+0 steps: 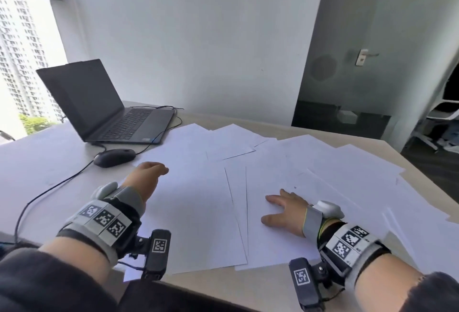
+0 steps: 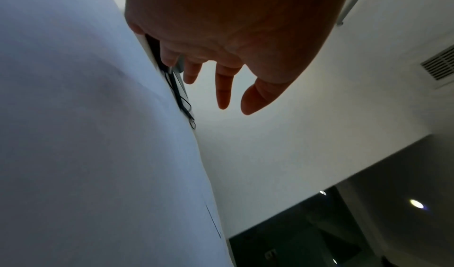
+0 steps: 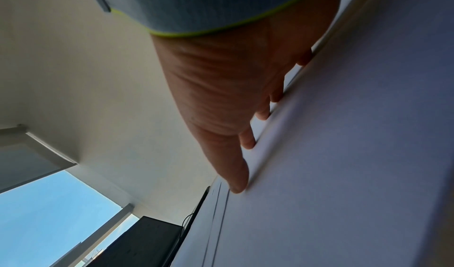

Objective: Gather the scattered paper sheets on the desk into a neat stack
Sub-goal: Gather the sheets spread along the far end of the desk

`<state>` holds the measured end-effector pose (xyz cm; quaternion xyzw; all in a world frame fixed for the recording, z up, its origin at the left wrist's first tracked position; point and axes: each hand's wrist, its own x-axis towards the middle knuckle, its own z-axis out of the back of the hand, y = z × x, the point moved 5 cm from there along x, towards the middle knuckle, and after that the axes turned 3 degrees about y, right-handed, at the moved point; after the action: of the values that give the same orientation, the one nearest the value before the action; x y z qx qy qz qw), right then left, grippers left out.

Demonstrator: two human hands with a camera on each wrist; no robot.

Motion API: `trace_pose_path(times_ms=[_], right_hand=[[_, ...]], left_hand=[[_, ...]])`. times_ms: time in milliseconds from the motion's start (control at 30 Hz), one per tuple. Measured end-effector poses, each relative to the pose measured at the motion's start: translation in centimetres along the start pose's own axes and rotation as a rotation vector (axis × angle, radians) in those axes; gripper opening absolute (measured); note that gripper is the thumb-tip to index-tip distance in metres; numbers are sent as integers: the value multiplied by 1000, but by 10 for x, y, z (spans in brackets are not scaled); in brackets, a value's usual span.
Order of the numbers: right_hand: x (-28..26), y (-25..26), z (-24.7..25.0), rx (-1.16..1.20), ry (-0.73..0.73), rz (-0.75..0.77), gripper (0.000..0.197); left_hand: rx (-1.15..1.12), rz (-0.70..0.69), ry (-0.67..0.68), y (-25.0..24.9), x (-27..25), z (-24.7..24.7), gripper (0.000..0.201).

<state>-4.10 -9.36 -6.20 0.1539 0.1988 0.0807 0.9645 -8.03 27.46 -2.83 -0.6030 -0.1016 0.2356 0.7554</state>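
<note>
Paper sheets [image 1: 285,170] spread loose and overlapping across desk [image 1: 37,162], right of laptop [image 1: 104,105]. Right hand [image 1: 285,212] flat on sheets well right of laptop, fingers [image 3: 248,141] spread, tips touching paper. Left hand [image 1: 146,175] nearer laptop, just beside mouse [image 1: 114,157], raised over sheets, fingers [image 2: 223,88] relaxed, holding nothing.

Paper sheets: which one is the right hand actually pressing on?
The sheet at the desk's near edge, just right of centre. The right hand lies flat on it with spread fingers; the other sheets fan out untouched behind.
</note>
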Motion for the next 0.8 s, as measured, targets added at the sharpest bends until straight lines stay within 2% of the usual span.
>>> trace_pose_path(times_ms=[100,300,400,433,533,567,600,700,800], right_hand=[[4,6,0,-79,-7,-29,105],[-5,24,-2,-199,1,-13,94],[-8,28,-2,-210,-6,-10,90],[-9,29,-2,-212,-9,-10,90],[-9,29,-4,-209,-13,-12,92],[-8,28,-5,-197,-20,-13,93],[-7,28,-6,-186,-27,-14,95],[-6,25,-8,-171,-39,-16,96],[-8,26,-8,-164,-44,-8,95]], left_hand=[[86,100,-5,8,11,15,31],[307,176,-5,19,32,30,42],[505,196,-4,16,37,34,50],[573,208,12,13,37,34,57],[814,234,44,18,50,28,108],[874,240,40,21,56,26,119],[914,244,40,19,54,23,121],[1001,222,33,-4,24,8,109],[1058,224,42,-14,13,-5,105]])
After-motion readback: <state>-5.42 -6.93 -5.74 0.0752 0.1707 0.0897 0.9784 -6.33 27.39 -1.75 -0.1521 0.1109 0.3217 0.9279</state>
